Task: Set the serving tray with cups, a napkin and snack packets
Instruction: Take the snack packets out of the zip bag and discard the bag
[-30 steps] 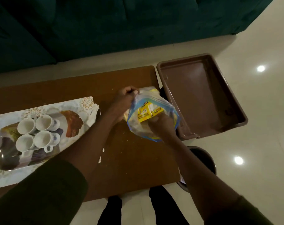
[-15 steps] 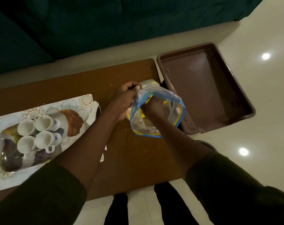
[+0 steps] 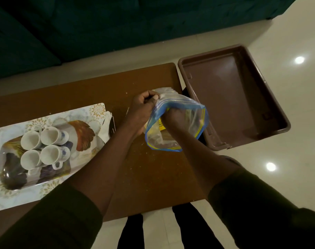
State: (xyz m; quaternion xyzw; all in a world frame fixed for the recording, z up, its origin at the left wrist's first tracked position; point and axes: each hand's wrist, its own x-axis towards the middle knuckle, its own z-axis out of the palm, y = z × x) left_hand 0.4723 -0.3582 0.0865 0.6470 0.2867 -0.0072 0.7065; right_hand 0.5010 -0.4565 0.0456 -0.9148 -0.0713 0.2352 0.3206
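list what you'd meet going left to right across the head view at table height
serving tray with four cups → napkin → left hand → zip bag with the right hand inside → brown tub

tray (image 3: 97,112): patterned, table left | four white cups (image 3: 45,147): clustered on it

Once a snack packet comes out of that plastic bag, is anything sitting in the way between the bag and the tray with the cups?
Only the person's own left forearm crosses that stretch. The table between the zip bag and the serving tray shows just crumbs. The left hand pinches the bag's rim; the right hand is inside.
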